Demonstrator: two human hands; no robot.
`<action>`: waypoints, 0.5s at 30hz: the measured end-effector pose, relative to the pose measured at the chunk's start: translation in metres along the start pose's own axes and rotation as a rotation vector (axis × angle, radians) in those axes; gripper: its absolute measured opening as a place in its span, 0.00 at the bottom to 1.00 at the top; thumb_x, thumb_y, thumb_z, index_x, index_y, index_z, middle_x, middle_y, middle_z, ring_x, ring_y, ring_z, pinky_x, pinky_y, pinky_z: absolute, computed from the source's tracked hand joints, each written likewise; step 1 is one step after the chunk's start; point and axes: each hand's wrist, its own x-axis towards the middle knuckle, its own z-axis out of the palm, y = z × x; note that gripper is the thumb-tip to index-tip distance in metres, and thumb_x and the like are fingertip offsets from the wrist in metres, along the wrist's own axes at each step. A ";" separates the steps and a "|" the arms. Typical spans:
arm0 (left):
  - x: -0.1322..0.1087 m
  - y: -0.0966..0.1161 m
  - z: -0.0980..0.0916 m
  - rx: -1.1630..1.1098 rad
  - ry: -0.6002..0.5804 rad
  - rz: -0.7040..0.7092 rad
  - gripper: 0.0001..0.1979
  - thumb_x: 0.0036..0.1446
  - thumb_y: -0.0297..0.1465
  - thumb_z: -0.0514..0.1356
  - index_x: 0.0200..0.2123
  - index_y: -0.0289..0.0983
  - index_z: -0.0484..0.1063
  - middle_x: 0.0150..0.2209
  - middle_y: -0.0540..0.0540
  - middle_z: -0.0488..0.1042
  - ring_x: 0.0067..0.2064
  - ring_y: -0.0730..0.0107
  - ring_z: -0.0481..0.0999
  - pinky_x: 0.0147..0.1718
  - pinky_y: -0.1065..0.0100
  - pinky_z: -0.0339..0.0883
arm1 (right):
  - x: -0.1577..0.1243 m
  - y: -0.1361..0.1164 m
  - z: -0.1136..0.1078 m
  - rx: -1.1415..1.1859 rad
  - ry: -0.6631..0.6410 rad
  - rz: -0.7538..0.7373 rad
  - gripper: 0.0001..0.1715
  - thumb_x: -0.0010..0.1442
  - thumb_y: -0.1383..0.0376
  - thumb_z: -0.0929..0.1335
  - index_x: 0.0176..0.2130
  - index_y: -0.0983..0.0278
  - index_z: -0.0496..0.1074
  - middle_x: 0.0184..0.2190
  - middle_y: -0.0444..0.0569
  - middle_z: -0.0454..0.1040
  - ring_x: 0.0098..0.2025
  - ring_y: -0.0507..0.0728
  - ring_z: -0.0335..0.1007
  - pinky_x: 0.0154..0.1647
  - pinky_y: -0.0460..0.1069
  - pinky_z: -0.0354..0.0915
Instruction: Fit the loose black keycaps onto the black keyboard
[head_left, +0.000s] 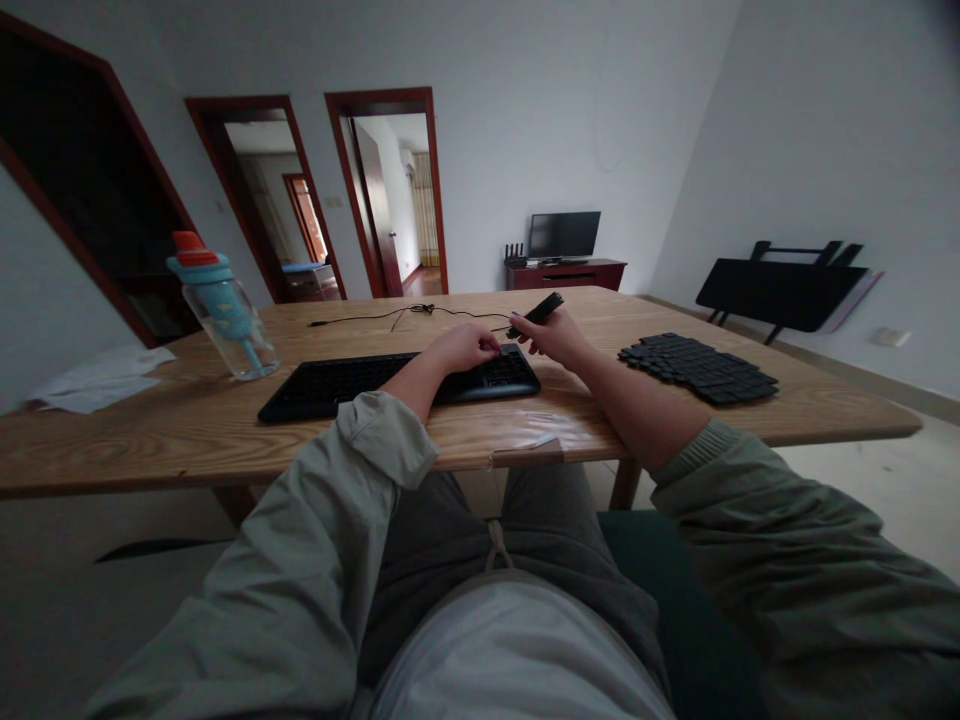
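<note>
A long black plastic keyboard [322, 388] lies on a light-brown wooden table [172, 450], its right end under the left hand's [469, 350] bent fingers; their grip cannot be told. Flat dark keycaps [697, 370] spread at three o'clock from it. The right hand [553, 332] clasps a slim black rod-shaped tool [541, 311], the keyboard at seven o'clock from its fingers.

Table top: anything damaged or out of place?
Yes: black keycap-like pieces lie loose on the table, right of the keyboard rather than on it. A brown patch, possibly tape, also interrupts the table's near edge.
</note>
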 end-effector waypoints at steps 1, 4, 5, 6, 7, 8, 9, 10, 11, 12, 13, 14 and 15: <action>0.001 0.000 0.001 0.005 0.007 0.001 0.10 0.59 0.28 0.62 0.41 0.36 0.84 0.36 0.45 0.82 0.36 0.65 0.77 0.37 0.69 0.66 | 0.000 0.000 0.000 0.000 -0.001 -0.003 0.20 0.61 0.54 0.72 0.30 0.70 0.76 0.27 0.53 0.79 0.18 0.49 0.67 0.16 0.43 0.62; 0.003 0.000 0.005 0.031 0.029 0.005 0.10 0.58 0.27 0.62 0.41 0.36 0.83 0.38 0.45 0.82 0.37 0.65 0.77 0.39 0.69 0.67 | 0.000 0.000 -0.002 -0.003 0.002 -0.015 0.20 0.62 0.54 0.72 0.31 0.70 0.77 0.27 0.53 0.79 0.18 0.49 0.67 0.16 0.43 0.61; 0.003 0.000 0.007 0.042 0.033 0.008 0.11 0.58 0.27 0.62 0.42 0.36 0.83 0.38 0.44 0.82 0.37 0.65 0.77 0.40 0.68 0.68 | 0.001 0.000 -0.002 -0.007 0.005 -0.017 0.20 0.62 0.54 0.72 0.31 0.70 0.77 0.26 0.53 0.79 0.18 0.49 0.67 0.16 0.43 0.61; 0.004 0.000 0.008 0.054 0.037 0.011 0.11 0.58 0.27 0.62 0.42 0.36 0.83 0.39 0.44 0.82 0.37 0.65 0.77 0.40 0.68 0.68 | 0.001 0.000 -0.002 -0.014 0.007 -0.019 0.20 0.62 0.55 0.72 0.31 0.70 0.77 0.26 0.53 0.79 0.18 0.49 0.67 0.16 0.43 0.61; 0.004 0.001 0.009 0.066 0.040 0.015 0.11 0.58 0.26 0.61 0.42 0.36 0.82 0.39 0.44 0.82 0.38 0.65 0.78 0.41 0.68 0.68 | 0.001 0.000 -0.003 -0.021 0.008 -0.022 0.19 0.62 0.55 0.72 0.31 0.70 0.77 0.26 0.53 0.79 0.18 0.49 0.67 0.16 0.43 0.62; 0.004 0.001 0.009 0.081 0.043 0.021 0.11 0.58 0.26 0.61 0.42 0.37 0.82 0.39 0.45 0.82 0.39 0.64 0.78 0.41 0.68 0.68 | 0.001 -0.001 -0.003 -0.029 0.007 -0.026 0.19 0.62 0.55 0.72 0.31 0.70 0.77 0.26 0.53 0.79 0.18 0.49 0.67 0.16 0.43 0.62; 0.005 0.001 0.010 0.099 0.046 0.029 0.11 0.58 0.26 0.61 0.42 0.37 0.82 0.39 0.45 0.82 0.39 0.64 0.78 0.41 0.68 0.68 | 0.000 -0.001 -0.003 -0.036 0.004 -0.029 0.19 0.62 0.55 0.72 0.30 0.69 0.77 0.26 0.53 0.79 0.18 0.49 0.67 0.16 0.43 0.62; 0.005 0.001 0.010 0.121 0.047 0.035 0.11 0.59 0.26 0.60 0.41 0.37 0.82 0.39 0.45 0.82 0.40 0.64 0.78 0.41 0.68 0.68 | 0.000 -0.003 -0.003 -0.043 0.001 -0.033 0.19 0.62 0.55 0.72 0.30 0.69 0.76 0.26 0.53 0.79 0.18 0.49 0.67 0.16 0.43 0.61; 0.004 0.002 0.010 0.144 0.047 0.040 0.11 0.59 0.26 0.60 0.41 0.37 0.82 0.40 0.45 0.82 0.40 0.64 0.78 0.41 0.68 0.68 | -0.001 -0.004 -0.004 -0.049 -0.003 -0.036 0.19 0.62 0.55 0.72 0.29 0.69 0.76 0.25 0.53 0.79 0.18 0.49 0.67 0.16 0.43 0.61; 0.004 0.003 0.009 0.167 0.046 0.045 0.11 0.60 0.27 0.60 0.41 0.37 0.82 0.40 0.45 0.82 0.40 0.63 0.78 0.41 0.67 0.68 | -0.001 -0.006 -0.004 -0.056 -0.008 -0.038 0.19 0.62 0.56 0.72 0.28 0.69 0.75 0.25 0.53 0.78 0.18 0.49 0.67 0.15 0.43 0.60; 0.004 0.004 0.009 0.190 0.044 0.048 0.11 0.60 0.27 0.60 0.41 0.37 0.82 0.40 0.45 0.82 0.41 0.63 0.78 0.41 0.67 0.68 | -0.002 -0.008 -0.005 -0.063 -0.014 -0.040 0.19 0.62 0.57 0.72 0.27 0.69 0.74 0.24 0.53 0.78 0.17 0.49 0.66 0.15 0.43 0.60; 0.003 0.005 0.008 0.212 0.041 0.052 0.11 0.61 0.28 0.59 0.41 0.37 0.82 0.40 0.45 0.82 0.41 0.62 0.78 0.41 0.67 0.67 | -0.003 -0.010 -0.006 -0.069 -0.020 -0.042 0.19 0.62 0.57 0.72 0.27 0.69 0.74 0.24 0.53 0.78 0.17 0.49 0.66 0.14 0.43 0.60; 0.003 0.006 0.007 0.234 0.035 0.057 0.11 0.61 0.28 0.59 0.42 0.38 0.82 0.41 0.44 0.82 0.41 0.62 0.78 0.41 0.67 0.67 | -0.004 -0.012 -0.006 -0.075 -0.031 -0.044 0.19 0.62 0.58 0.72 0.26 0.68 0.74 0.24 0.53 0.78 0.17 0.49 0.66 0.14 0.43 0.60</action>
